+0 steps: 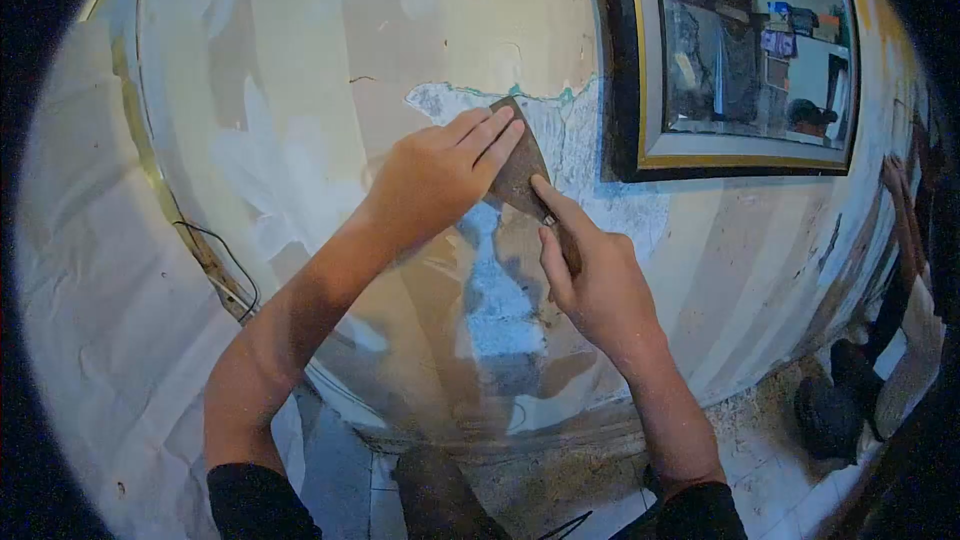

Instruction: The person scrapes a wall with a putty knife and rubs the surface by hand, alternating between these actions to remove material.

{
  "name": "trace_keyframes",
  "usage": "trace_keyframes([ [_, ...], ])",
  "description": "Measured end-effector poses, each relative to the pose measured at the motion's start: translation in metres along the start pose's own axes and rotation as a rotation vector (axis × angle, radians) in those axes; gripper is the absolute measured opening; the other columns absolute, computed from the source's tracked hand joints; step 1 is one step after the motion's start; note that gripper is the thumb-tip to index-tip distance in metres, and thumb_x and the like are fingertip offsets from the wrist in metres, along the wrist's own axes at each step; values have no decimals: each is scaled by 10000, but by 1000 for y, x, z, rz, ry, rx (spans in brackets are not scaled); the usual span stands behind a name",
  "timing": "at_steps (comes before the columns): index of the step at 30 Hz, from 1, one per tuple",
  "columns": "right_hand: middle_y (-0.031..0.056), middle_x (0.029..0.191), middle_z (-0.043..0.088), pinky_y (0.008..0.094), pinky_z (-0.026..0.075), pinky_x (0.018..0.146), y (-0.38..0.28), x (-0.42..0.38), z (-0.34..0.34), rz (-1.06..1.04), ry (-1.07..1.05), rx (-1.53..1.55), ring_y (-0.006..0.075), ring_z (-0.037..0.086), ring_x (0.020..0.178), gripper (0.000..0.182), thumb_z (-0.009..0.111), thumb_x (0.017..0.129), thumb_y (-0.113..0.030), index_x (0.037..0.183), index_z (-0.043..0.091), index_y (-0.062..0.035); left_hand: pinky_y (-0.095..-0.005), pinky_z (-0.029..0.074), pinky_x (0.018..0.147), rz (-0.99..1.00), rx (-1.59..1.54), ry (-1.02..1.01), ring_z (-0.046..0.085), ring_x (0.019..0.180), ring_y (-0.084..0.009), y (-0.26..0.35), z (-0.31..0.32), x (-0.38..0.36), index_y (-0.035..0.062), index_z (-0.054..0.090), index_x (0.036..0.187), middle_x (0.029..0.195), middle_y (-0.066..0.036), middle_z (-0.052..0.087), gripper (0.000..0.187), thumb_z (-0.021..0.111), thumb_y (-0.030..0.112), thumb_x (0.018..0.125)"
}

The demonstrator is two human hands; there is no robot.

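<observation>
A scraper with a wide metal blade lies tilted against the striped wall. My right hand is wrapped round its handle, the index finger stretched along the blade. Over the blade's upper left part, my left hand rests with its fingers stretched out and pressing on the metal. The blade's upper edge is near the torn border of a bare, whitish patch. Below the hands, a second pale bluish patch shows on the wall.
A framed mirror hangs at the upper right. Pale sheeting covers the left side, beside a thin black cable. At the far right, a person crouches with a raised arm at the wall. Debris lies on the tiled floor.
</observation>
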State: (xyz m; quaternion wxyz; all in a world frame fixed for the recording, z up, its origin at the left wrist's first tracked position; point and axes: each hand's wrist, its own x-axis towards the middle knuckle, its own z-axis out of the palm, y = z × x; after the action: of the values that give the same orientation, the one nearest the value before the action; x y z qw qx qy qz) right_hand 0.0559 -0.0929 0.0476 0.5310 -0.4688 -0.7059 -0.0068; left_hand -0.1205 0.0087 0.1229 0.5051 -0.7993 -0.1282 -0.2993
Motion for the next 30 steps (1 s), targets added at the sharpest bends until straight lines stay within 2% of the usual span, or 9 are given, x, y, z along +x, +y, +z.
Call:
trace_keyframes([
  [5, 252, 726, 632, 511, 499, 651, -2, 1, 5, 25, -1, -90, 424, 628, 680, 498, 584, 870, -131, 1358, 485, -120, -303, 550, 839, -47, 42, -14, 572, 1153, -217, 4, 3, 0, 38, 542, 1282, 1306, -83, 570, 504, 548, 102, 782],
  [12, 247, 716, 631, 512, 499, 643, -1, 6, 15, -23, 75, -99, 423, 625, 664, 515, 582, 868, -132, 1371, 471, -124, -276, 571, 755, -44, 117, 32, 570, 1154, -185, -2, 3, 4, 53, 548, 1280, 1305, -59, 573, 494, 547, 93, 788],
  [15, 247, 727, 637, 507, 503, 649, 0, -2, 15, -30, 69, -112, 420, 631, 672, 508, 583, 870, -139, 1366, 476, -119, -278, 572, 748, -39, 83, -21, 569, 1156, -185, 1, 4, 1, 58, 546, 1286, 1309, -55, 571, 494, 546, 93, 793],
  [17, 249, 735, 640, 503, 507, 648, 0, -5, 14, 4, 44, -73, 416, 636, 678, 494, 583, 872, -143, 1356, 489, -114, -279, 575, 726, -2, 80, -8, 591, 1104, -183, 3, 4, 0, 35, 607, 1192, 1211, -76, 623, 410, 560, 121, 794],
  [18, 249, 735, 640, 503, 507, 648, -1, -5, 15, 4, 44, -74, 416, 636, 678, 494, 583, 872, -143, 1356, 489, -114, -279, 575, 726, -3, 80, -6, 591, 1104, -183, 4, 5, -1, 35, 607, 1192, 1211, -76, 623, 410, 560, 121, 794],
  [20, 249, 737, 641, 504, 507, 644, -4, -5, 17, 6, 74, -76, 415, 638, 679, 490, 583, 871, -141, 1352, 495, -113, -292, 563, 795, -57, 26, -31, 568, 1157, -203, 5, 5, -3, 64, 544, 1291, 1310, -54, 569, 499, 542, 103, 793],
  [26, 245, 746, 644, 502, 507, 641, -6, -8, 4, -9, 51, -97, 415, 639, 679, 478, 578, 876, -138, 1347, 501, -115, -303, 562, 804, -43, 7, -19, 565, 1171, -209, 6, 1, -2, 71, 543, 1296, 1302, -78, 573, 506, 542, 106, 791],
  [30, 243, 743, 643, 502, 507, 638, -1, -10, 8, -58, 107, -44, 415, 638, 676, 477, 579, 871, -128, 1343, 506, -115, -308, 560, 811, -37, -8, 9, 560, 1182, -211, 8, 1, -2, 80, 543, 1299, 1304, -83, 570, 510, 545, 108, 790],
])
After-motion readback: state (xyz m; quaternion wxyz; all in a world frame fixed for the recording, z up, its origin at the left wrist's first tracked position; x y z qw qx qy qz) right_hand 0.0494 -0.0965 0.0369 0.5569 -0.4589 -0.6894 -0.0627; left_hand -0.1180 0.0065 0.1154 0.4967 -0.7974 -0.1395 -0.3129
